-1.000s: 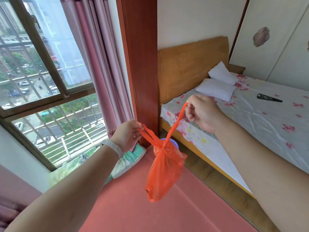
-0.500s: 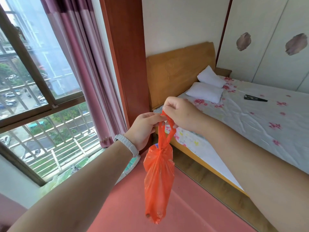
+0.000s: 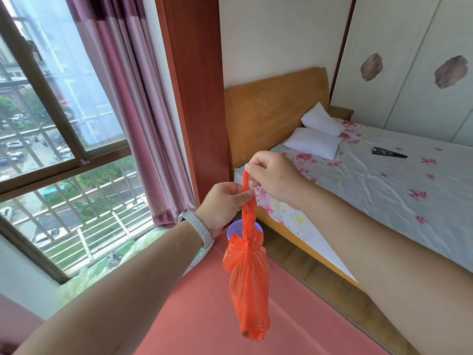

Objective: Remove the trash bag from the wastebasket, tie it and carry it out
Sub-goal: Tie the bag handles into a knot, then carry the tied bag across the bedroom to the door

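One knotted orange plastic trash bag (image 3: 247,278), one purple mesh plastic wastebasket (image 3: 236,228), two bare hands, left (image 3: 225,204) and right (image 3: 273,179), two white pillows (image 3: 313,143), one wooden-headboard bed (image 3: 276,111), one pale wristband (image 3: 198,228), one pink curtain (image 3: 128,98)

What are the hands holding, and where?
Both the left hand and right hand pinch the orange trash bag by its twisted handles, above the knot.

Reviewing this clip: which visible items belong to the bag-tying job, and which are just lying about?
Job: orange plastic trash bag, pinched by left hand and right hand; purple mesh wastebasket.

Lying about: two white pillows, black flat object on the floral bedsheet.
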### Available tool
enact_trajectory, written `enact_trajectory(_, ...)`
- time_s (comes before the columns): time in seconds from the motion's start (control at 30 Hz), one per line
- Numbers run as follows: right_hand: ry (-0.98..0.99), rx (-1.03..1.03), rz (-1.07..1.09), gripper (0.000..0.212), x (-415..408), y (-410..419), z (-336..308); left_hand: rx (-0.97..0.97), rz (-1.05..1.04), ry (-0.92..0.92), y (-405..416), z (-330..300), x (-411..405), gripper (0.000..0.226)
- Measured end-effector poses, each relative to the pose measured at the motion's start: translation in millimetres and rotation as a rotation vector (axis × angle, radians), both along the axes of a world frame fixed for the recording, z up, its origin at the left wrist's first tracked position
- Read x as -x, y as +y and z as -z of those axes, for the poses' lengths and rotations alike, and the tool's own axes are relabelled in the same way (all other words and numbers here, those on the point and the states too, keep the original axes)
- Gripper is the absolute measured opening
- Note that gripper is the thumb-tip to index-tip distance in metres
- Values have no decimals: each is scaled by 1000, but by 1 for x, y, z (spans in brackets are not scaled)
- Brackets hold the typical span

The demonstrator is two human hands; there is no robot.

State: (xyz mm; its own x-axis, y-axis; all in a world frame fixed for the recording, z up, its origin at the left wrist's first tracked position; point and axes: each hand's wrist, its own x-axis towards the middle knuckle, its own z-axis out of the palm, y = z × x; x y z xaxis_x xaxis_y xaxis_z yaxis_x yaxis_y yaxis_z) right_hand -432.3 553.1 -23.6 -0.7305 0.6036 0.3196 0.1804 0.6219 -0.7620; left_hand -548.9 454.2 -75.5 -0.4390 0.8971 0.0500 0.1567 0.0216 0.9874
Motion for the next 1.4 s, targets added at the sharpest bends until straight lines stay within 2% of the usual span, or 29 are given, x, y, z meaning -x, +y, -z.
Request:
enact_trajectory(0.13, 30, 78, 56, 24, -4, 2, 7, -22, -24, 17, -4, -6, -2, 32)
enact_trajectory(0.3, -88, 262, -56, 26, -20, 7, 46, -47, -34, -24, -4, -10, -3, 39)
enact_trajectory(0.43, -176, 368, -102, 13, -29, 7, 82, -44, -57, -19, -6, -11, -5, 35)
enact_trajectory(0.57, -155, 280, -111, 3, -23, -7, 99, -56, -87, -71, -6, -15, -10, 40)
enact_trajectory(0.67, -110, 203, -43, 13, -15, -15, 101, -49, -99, -142, -7, -19, -12, 38)
enact_trajectory(0.83, -49, 256, -72, 15, -17, -23, 100, -1, -203, -130, -19, -25, 4, 24)
enact_trajectory(0.97, -9, 311, -73, 24, -22, -29, 98, 26, -233, -131, -28, -25, 17, 22)
enact_trajectory(1.17, 221, 723, 201, 19, -38, -36, 101, 12, -121, -226, -32, -22, 20, 27)
enact_trajectory(1.4, 104, 659, 485, 21, -79, -60, 124, 63, 170, -293, -13, 15, -28, 19)
